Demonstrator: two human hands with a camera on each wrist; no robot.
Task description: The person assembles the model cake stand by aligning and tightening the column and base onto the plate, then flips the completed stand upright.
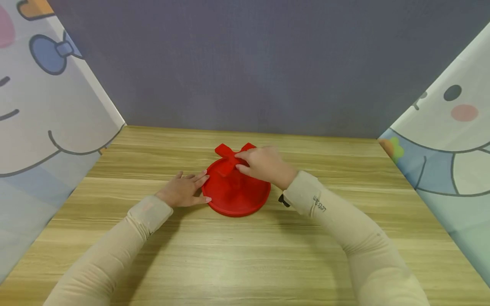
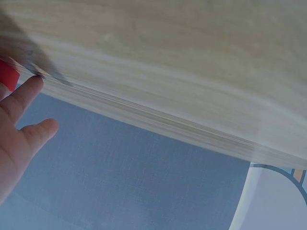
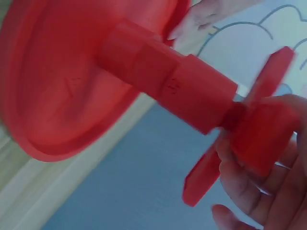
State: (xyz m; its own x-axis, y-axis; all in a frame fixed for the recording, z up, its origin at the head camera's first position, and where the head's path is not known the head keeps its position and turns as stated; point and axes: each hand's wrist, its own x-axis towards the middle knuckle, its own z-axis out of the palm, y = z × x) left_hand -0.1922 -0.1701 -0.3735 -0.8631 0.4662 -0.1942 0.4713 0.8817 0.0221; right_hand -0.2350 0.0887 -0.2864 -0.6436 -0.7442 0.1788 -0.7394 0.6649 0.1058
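A round red dish-shaped base (image 1: 235, 195) lies on the wooden table (image 1: 245, 255). From its middle rises a red post (image 3: 168, 81) that ends in red blades (image 3: 268, 124) like a propeller. My right hand (image 1: 264, 163) grips the blade end of the post, fingers curled round it (image 3: 249, 177). My left hand (image 1: 185, 189) lies flat on the table with straight fingers touching the base's left rim. In the left wrist view only a thumb and finger (image 2: 24, 115) and a sliver of red (image 2: 7, 76) show.
A grey back wall (image 1: 245, 63) and cartoon-printed side panels (image 1: 46, 106) (image 1: 451, 140) close in the table on three sides. Bare wooden tabletop lies in front of the base, under both sleeved forearms.
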